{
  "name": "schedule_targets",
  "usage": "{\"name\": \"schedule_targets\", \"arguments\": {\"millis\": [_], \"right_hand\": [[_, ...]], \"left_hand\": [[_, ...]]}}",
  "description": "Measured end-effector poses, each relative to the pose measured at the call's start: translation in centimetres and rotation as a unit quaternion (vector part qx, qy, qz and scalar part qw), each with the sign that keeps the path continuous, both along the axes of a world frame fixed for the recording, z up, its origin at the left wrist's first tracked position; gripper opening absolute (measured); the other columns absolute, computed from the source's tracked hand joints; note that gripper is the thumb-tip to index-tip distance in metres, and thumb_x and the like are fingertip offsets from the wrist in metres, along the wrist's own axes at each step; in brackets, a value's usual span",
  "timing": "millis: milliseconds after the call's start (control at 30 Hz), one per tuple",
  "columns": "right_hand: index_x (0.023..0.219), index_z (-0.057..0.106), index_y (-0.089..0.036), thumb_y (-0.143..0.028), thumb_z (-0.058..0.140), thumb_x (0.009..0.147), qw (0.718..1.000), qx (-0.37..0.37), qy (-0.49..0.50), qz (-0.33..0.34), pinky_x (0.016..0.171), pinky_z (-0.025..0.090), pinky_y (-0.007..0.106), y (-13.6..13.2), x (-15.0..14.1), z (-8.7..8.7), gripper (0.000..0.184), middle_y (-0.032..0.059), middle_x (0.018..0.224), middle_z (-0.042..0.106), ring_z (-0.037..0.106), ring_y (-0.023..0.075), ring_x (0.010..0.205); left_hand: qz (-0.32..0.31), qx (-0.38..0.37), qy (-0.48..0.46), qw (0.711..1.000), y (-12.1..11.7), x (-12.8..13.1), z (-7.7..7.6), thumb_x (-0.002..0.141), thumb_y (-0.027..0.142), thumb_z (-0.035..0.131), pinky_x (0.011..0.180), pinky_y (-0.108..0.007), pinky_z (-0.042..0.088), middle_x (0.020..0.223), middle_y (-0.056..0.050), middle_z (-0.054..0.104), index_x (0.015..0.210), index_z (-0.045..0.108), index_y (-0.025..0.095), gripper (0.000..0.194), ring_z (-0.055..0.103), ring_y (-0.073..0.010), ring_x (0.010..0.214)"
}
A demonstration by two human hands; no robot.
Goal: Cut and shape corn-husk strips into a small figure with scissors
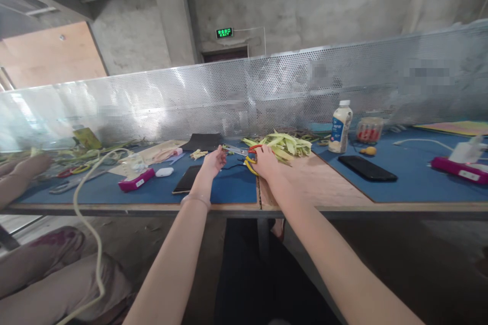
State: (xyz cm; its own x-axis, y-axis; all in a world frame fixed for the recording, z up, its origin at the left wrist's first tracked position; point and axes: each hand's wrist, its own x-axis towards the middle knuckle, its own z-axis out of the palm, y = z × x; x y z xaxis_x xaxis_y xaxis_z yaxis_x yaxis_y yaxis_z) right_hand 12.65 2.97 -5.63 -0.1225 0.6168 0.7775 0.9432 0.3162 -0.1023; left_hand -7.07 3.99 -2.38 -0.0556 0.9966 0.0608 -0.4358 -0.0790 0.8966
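My right hand (266, 163) grips a pair of scissors (252, 154) with red and yellow handles, its blades pointing left. Close to the blade tips, my left hand (214, 160) is closed in a pinch; whatever lies between its fingers is too small to make out. Just beyond my right hand is a heap of pale green leaf strips (292, 144). A few small cut pieces (198, 154) lie behind my left hand, in front of a black sheet (202, 142). Beside my left wrist rests a dark flat pad (186, 179).
Left of me are a magenta power strip (136, 180), a white earbud case (164, 172), a pale cable (78, 203) and a co-worker's hands (28, 170). A bottle (340, 128), a jar (369, 130), a phone (366, 168) and another power strip (459, 169) stand right. Perforated metal (171, 91) lines the back.
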Motion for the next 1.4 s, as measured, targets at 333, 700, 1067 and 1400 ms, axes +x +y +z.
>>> {"name": "schedule_targets", "arguments": {"millis": [333, 700, 1067, 1400], "right_hand": [[0.099, 0.052, -0.014, -0.028, 0.056, 0.077, 1.000, -0.005, 0.001, 0.003, 0.083, 0.039, 0.035, 0.14, 0.04, -0.09, 0.026, 0.0143, 0.105, 0.049, 0.043, 0.0270, 0.101], [0.099, 0.052, -0.014, -0.035, 0.058, 0.076, 1.000, 0.004, -0.003, -0.001, 0.083, 0.040, 0.035, 0.03, -0.05, -0.06, 0.032, 0.0143, 0.105, 0.049, 0.044, 0.0274, 0.101], [0.098, 0.053, -0.014, -0.037, 0.058, 0.076, 1.000, -0.001, -0.008, 0.003, 0.082, 0.041, 0.035, 0.10, 0.02, -0.08, 0.033, 0.0133, 0.104, 0.050, 0.044, 0.0270, 0.100], [0.097, 0.053, -0.014, -0.038, 0.057, 0.077, 1.000, -0.004, -0.006, 0.006, 0.084, 0.040, 0.035, 0.37, 0.06, -0.23, 0.032, 0.0134, 0.104, 0.049, 0.044, 0.0277, 0.100]], "left_hand": [[0.001, -0.004, 0.002, 1.000, 0.38, -0.13, -0.28, 0.086, 0.031, 0.053, 0.073, -0.036, 0.052, 0.107, -0.008, 0.059, 0.111, 0.055, 0.014, 0.030, 0.060, -0.0176, 0.087], [0.014, 0.003, -0.011, 1.000, 0.58, -0.42, -0.38, 0.087, 0.031, 0.053, 0.068, -0.033, 0.053, 0.102, -0.007, 0.060, 0.108, 0.056, 0.014, 0.027, 0.060, -0.0153, 0.081], [0.001, -0.006, -0.015, 1.000, 0.70, -0.40, -0.37, 0.086, 0.031, 0.053, 0.072, -0.036, 0.052, 0.107, -0.008, 0.059, 0.111, 0.055, 0.014, 0.030, 0.060, -0.0174, 0.087], [-0.005, -0.008, -0.011, 1.000, 0.61, -0.38, -0.33, 0.086, 0.031, 0.053, 0.074, -0.037, 0.052, 0.109, -0.009, 0.059, 0.112, 0.055, 0.014, 0.030, 0.060, -0.0182, 0.089]]}}
